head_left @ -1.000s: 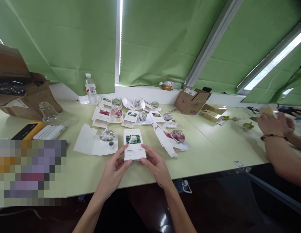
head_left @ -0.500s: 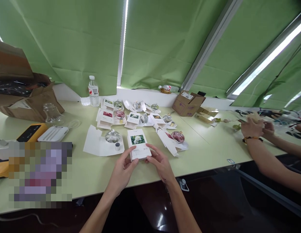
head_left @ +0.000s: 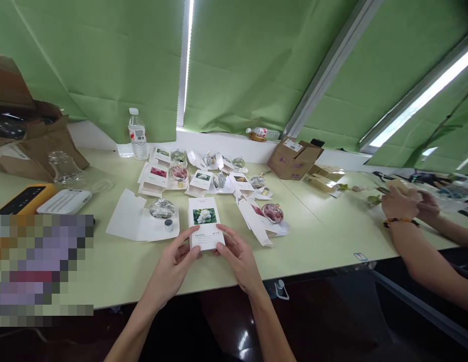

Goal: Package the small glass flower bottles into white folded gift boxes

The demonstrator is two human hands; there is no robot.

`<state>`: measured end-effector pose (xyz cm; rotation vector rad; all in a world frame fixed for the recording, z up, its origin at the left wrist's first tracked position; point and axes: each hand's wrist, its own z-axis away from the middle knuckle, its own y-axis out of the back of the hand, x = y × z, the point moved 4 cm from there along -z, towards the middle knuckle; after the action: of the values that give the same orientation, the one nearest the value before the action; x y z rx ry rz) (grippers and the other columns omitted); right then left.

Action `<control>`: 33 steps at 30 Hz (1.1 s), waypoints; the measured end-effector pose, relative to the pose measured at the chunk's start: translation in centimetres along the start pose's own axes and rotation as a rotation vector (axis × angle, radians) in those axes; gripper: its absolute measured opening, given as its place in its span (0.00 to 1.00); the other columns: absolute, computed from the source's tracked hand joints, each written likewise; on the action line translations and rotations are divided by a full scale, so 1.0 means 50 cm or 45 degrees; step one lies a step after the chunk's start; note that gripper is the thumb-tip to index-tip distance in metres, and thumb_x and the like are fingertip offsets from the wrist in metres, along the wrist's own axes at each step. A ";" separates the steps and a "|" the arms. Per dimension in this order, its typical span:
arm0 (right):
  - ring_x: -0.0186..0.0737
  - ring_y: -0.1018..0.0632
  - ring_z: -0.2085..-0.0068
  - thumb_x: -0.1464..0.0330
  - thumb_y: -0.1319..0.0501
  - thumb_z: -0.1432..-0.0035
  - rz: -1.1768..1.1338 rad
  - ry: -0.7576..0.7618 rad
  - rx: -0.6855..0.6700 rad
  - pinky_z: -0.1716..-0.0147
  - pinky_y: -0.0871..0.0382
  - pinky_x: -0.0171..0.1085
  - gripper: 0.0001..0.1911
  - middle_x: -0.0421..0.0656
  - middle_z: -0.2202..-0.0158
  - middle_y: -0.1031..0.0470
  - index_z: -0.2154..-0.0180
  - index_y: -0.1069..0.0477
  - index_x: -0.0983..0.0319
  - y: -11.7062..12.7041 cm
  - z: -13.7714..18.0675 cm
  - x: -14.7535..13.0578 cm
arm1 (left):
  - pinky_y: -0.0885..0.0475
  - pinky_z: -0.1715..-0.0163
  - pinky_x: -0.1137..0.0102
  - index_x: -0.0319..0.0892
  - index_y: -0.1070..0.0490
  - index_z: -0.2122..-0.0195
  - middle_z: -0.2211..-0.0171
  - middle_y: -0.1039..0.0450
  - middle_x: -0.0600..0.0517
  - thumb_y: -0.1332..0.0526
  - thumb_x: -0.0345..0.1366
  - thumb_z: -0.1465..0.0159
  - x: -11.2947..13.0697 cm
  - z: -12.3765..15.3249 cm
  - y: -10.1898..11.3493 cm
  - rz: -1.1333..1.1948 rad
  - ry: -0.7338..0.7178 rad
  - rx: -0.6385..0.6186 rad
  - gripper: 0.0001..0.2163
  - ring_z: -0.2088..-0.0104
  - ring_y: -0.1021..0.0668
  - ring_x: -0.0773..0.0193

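A white box with a white-flower picture lies flat on the pale green table in front of me. My left hand grips its near left corner with fingers curled round the edge. My right hand holds the near right corner the same way. Just left of the box, a round clear glass bottle and a small dark cap rest on an unfolded white card.
Further back lie several small picture boxes and round glass bottles, one filled pink. A water bottle stands by the sill. Cardboard boxes sit at the left and back right. Another person's hands work at the right.
Both hands keep their hold on the flower box at its near end. Only the view has swung a little; the other person's hands have shifted slightly.
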<state>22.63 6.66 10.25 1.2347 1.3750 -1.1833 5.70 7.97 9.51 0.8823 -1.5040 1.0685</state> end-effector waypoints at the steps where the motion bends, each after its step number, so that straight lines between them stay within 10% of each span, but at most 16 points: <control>1: 0.45 0.25 0.51 0.60 0.37 0.41 -0.007 -0.002 -0.003 0.55 0.27 0.42 0.23 0.46 0.49 0.25 0.45 0.32 0.56 0.001 0.000 0.001 | 0.27 0.49 0.63 0.49 0.37 0.40 0.42 0.31 0.51 0.40 0.41 0.35 0.002 0.001 -0.001 -0.013 -0.002 0.002 0.22 0.48 0.25 0.56; 33: 0.48 0.25 0.48 0.63 0.38 0.40 -0.002 0.018 -0.084 0.49 0.29 0.46 0.23 0.47 0.46 0.28 0.44 0.33 0.57 0.009 0.004 0.003 | 0.32 0.43 0.59 0.50 0.41 0.37 0.38 0.36 0.51 0.39 0.38 0.35 0.010 0.009 -0.005 -0.021 0.035 0.012 0.25 0.42 0.29 0.54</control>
<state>23.10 6.51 10.05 1.1972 1.4147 -1.1237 5.70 7.48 10.00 0.8818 -1.4674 1.0722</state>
